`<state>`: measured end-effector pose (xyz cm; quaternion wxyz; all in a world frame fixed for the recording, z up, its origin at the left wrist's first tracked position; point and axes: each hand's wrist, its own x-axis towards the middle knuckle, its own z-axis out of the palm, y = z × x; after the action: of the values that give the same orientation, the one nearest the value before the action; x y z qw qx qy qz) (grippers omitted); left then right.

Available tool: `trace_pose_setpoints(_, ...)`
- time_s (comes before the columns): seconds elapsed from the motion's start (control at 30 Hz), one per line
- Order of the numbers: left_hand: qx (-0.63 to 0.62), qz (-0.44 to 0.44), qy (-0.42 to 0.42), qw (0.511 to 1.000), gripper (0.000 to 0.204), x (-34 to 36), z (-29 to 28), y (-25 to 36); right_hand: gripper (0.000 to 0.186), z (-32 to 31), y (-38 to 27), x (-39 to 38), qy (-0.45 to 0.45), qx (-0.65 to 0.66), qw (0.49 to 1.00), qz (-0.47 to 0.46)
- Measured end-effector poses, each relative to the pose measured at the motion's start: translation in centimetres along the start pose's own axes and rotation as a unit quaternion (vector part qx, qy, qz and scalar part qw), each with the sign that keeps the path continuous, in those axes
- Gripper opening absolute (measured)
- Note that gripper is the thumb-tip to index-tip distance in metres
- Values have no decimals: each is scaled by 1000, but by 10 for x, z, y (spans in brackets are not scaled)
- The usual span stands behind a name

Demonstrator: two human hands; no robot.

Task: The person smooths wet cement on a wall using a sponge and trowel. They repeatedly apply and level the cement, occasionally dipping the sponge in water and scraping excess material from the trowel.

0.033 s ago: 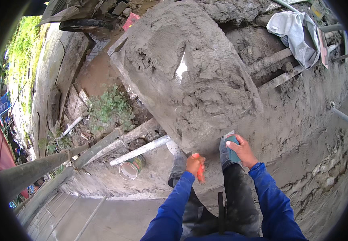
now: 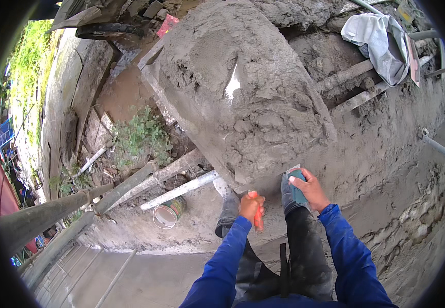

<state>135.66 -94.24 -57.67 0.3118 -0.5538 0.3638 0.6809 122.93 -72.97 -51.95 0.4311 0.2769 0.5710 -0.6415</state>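
My left hand (image 2: 252, 207) is closed around an orange handle (image 2: 258, 220), which looks like a trowel's; its blade is hard to make out against the grey. Between the fingers and thumb of my right hand (image 2: 313, 191) is a teal, block-like tool (image 2: 298, 186), and I cannot tell its exact kind. Both hands are low, just above my boots, at the near edge of a large heap of wet grey mortar (image 2: 263, 113). The heap lies on a flat board (image 2: 186, 133), mostly covered by it.
A small bucket (image 2: 167, 214) sits left of my boots, under a white pole (image 2: 181, 192). Scaffold poles (image 2: 79, 205) cross the lower left. A leafy plant (image 2: 143, 136) grows beyond them. At upper right a whitish sack (image 2: 379, 43) hangs over poles.
My left hand with the orange handle has shifted very slightly to the right and turned a little. The right hand and the teal tool have barely moved.
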Motion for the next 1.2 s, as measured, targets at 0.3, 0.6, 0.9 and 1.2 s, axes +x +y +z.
trace_pose_setpoints(0.3,292,237,25,926,9,-4,15,117,33,39,-91,-4,-11,77,996,-40)
trace_pose_setpoints(0.6,664,260,285,640,34,-40,-16,169,40,65,-93,-9,-51,72,993,-83)
trace_pose_setpoints(0.9,279,154,182,930,16,60,-47,61,36,21,-38,-6,-18,91,995,-26)
trace_pose_setpoints(1.2,-132,70,-206,967,11,25,48,150,32,12,-32,-9,4,99,995,-28)
